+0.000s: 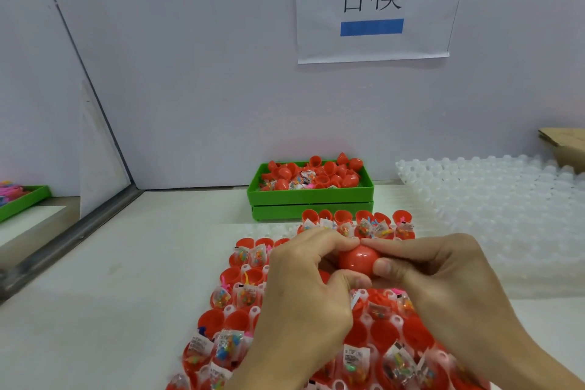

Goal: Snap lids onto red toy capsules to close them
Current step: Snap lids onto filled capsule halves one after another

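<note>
— Two containers show in the middle of the frame: a green plastic bin [310, 195] by the wall, heaped with loose red plastic capsule halves [316, 174] and a few small clear toy packets; and, below it, a clear plastic holder tray [250, 313] whose pockets carry open red capsule bases [235, 275], most with a clear packet of bright toy bits [223, 298] sitting in them.

— And the hands?

— Both meet at centre frame, above that tray. The left hand [304, 288] and the right hand [443, 279] pinch one round red toy capsule [359, 260] between them — thumbs on its near side, forefingers curled over its far side, fingertips touching. Whether its lid is fully seated I cannot tell.

— What else lies around?

— At the right, a stack of empty translucent white pocket trays [493, 209] on the white table [110, 279], and a brown cardboard piece [566, 146] at the right edge. At the far left edge, a second green tray [25, 201] with pink things in it, beyond a grey metal-edged partition [72, 241]. At the top, a white paper sign [373, 6] with black characters and a blue bar hangs on the wall.

— Anything blocked?

— The hands and forearms hide the tray's middle and lower-right pockets.
</note>
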Demonstrator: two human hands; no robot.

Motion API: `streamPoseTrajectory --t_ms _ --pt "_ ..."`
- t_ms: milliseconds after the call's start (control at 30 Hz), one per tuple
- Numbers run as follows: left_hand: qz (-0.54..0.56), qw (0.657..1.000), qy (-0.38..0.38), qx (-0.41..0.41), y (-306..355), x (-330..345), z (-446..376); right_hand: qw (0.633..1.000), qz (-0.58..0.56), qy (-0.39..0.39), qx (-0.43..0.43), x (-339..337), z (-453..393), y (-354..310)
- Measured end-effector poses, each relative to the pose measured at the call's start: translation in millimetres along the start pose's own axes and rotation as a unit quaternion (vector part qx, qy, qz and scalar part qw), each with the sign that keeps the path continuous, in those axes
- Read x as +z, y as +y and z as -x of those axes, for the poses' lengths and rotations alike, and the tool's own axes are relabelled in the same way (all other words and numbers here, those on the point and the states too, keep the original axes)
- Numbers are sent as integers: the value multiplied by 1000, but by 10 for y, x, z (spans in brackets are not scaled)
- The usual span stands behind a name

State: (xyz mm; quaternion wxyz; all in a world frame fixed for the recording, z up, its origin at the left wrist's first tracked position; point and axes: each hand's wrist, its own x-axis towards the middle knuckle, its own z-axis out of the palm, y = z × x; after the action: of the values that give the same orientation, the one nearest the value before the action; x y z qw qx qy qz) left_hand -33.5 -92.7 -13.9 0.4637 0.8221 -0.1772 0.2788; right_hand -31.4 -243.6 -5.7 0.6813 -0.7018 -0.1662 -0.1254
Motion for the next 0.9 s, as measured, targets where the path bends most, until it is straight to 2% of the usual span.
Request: streamPoseTrajectory --t_ms 100,267,333,400,467,533,600,733,900 --pt "-38 999 -7 38 1 -17 -27 998 8 -66 2 30 46 -26" --pt "-82 993 -37 78 -20 55 -9 996 22 -52 63 35 57 77" --pt "-35 998 -42 41 -26 45 -17 996 12 -74 42 5 43 71" --pt "71 995 -65 -38 -36 8 -31 996 -23 -76 28 -28 28 77" --pt "213 963 -102 -128 -39 -12 -38 992 -90 -76 33 -53 17 109" --pt "308 926 -114 -186 -25 17 -30 987 -138 -78 29 -41 14 152" --pt "326 918 -89 -209 -19 72 -9 988 -137 -71 18 2 23 182" --pt "304 928 -42 -210 11 119 25 994 -94 -50 -8 61 27 214" --pt "277 939 -11 -205 46 93 20 993 -104 -59 -11 78 16 183"
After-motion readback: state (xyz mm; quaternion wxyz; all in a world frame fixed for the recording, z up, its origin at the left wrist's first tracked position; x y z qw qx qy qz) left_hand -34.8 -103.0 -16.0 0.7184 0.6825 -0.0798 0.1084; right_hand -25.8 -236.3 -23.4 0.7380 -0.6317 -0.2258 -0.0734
